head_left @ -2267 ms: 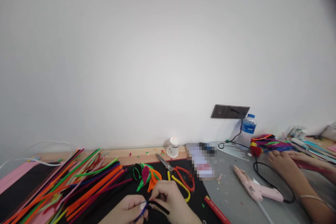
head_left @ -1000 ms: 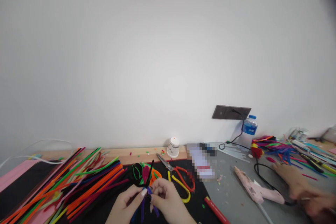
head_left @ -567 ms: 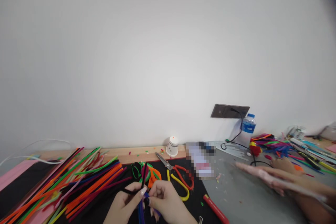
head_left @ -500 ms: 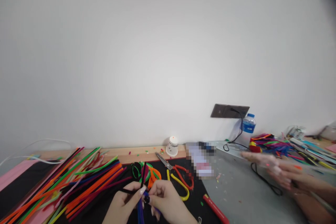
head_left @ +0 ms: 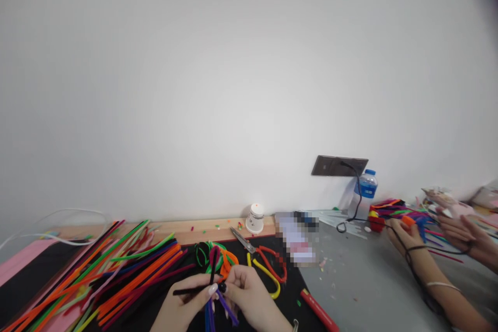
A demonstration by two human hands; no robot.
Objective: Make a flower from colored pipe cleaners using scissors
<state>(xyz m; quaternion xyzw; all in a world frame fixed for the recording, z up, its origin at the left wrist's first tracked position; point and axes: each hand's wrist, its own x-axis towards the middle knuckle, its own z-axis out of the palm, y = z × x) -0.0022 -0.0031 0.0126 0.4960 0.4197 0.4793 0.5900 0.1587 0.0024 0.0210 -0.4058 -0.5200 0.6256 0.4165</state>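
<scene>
My left hand (head_left: 185,302) is closed, pinching a small bunch of pipe cleaners between thumb and fingers. A black pipe cleaner (head_left: 213,265) stands up from that pinch, and a black length (head_left: 187,291) sticks out to the left. Blue pipe cleaners (head_left: 209,319) hang below, and a purple pipe cleaner (head_left: 229,311) slants down between the hands. Closed against the same bunch, my right hand (head_left: 254,301) has its thumb at a small round black piece (head_left: 222,287). Its fingertips are partly hidden. Just beyond lie coiled green and orange pipe cleaners (head_left: 227,263).
Many coloured pipe cleaners (head_left: 136,264) spread over the left. Red-and-yellow-handled scissors (head_left: 268,270) lie beyond my right hand, with a white cup (head_left: 255,219) behind. A red tool handle (head_left: 319,311) is at front right. Another person's hands (head_left: 408,241) work near a bottle (head_left: 363,192).
The round black piece has shifted slightly up and right, and the purple pipe cleaner shows more between my hands. The other person's hands have moved apart, one beside an orange piece.
</scene>
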